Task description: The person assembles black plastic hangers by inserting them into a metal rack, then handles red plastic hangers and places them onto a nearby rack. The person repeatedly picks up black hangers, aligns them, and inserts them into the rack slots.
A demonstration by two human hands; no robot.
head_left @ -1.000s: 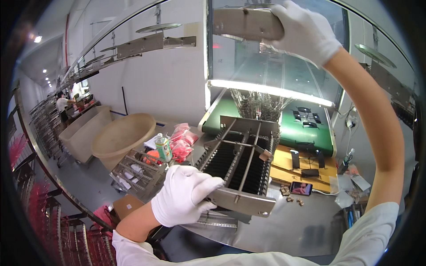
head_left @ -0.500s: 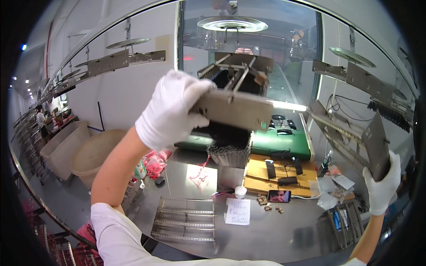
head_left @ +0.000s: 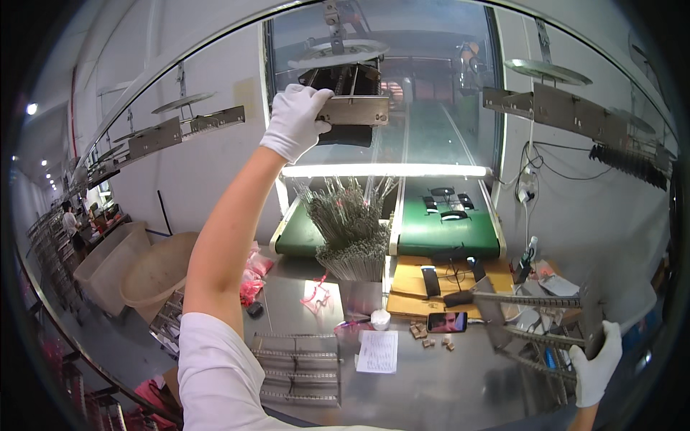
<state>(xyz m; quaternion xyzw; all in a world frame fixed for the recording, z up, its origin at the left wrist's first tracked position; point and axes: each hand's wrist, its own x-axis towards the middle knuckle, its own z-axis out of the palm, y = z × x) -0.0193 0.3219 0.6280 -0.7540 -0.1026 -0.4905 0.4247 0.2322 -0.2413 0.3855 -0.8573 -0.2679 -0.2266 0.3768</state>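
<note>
My left hand [head_left: 293, 121], in a white glove, is raised overhead and grips one end of a grey metal rack [head_left: 353, 109]. The rack sits high against a hanging overhead carrier [head_left: 332, 21] in front of the window. My right hand [head_left: 596, 368], also gloved, is low at the right edge. It holds the end bar of a second metal rack [head_left: 535, 322], whose toothed rails point left over the steel table [head_left: 460, 388].
Two green conveyor belts [head_left: 445, 231] run away behind the table, with a bundle of thin metal rods [head_left: 348, 230] between them. An empty rack [head_left: 298, 363], a paper sheet [head_left: 377, 352] and a phone [head_left: 447, 321] lie on the table. Tubs [head_left: 154, 269] stand left. Metal hangers [head_left: 568, 108] pass overhead.
My left hand has lifted its rack from table height up to the overhead carrier. My right hand has come down from overhead to the lower right with another rack.
</note>
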